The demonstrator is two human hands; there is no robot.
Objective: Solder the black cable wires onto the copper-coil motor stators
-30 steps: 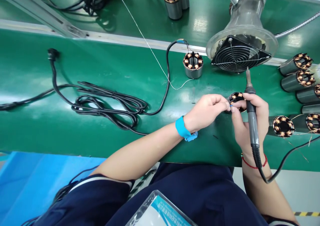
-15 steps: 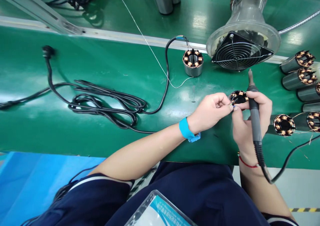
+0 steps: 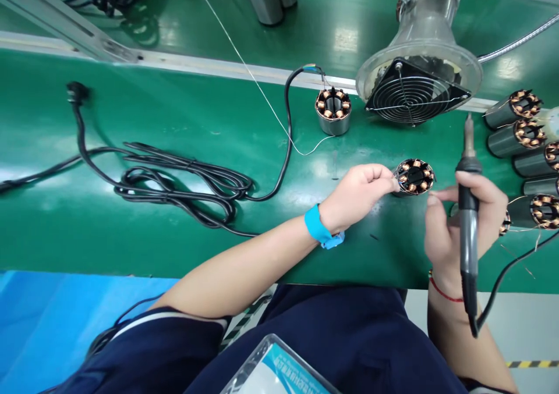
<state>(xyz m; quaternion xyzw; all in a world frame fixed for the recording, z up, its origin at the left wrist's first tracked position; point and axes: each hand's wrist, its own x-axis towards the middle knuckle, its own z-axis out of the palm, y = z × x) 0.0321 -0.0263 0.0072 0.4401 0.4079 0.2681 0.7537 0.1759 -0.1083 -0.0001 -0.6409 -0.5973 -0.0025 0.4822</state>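
Left hand (image 3: pixel 358 193) stretched in from 7 o'clock, forearm over the bench (image 3: pixel 196 120) edge, fingertips pinched together on a lead wire (image 3: pixel 396 177) at the 9 o'clock rim of the stator (image 3: pixel 414 176) on that bench. Right hand (image 3: pixel 443 231) at 4 o'clock of the stator, clear of it, wrapped around the soldering iron (image 3: pixel 468 237), tip toward 12. Extractor fan (image 3: pixel 414 94) at 12 o'clock, more stators (image 3: pixel 519 135) at 3, coiled cable (image 3: pixel 183 181) at 9.

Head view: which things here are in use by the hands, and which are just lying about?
In use: left hand pinching the near stator at its edge; right hand gripping the soldering iron.
Lying about: coiled black cable; upright stator; fan; stators lying at right.
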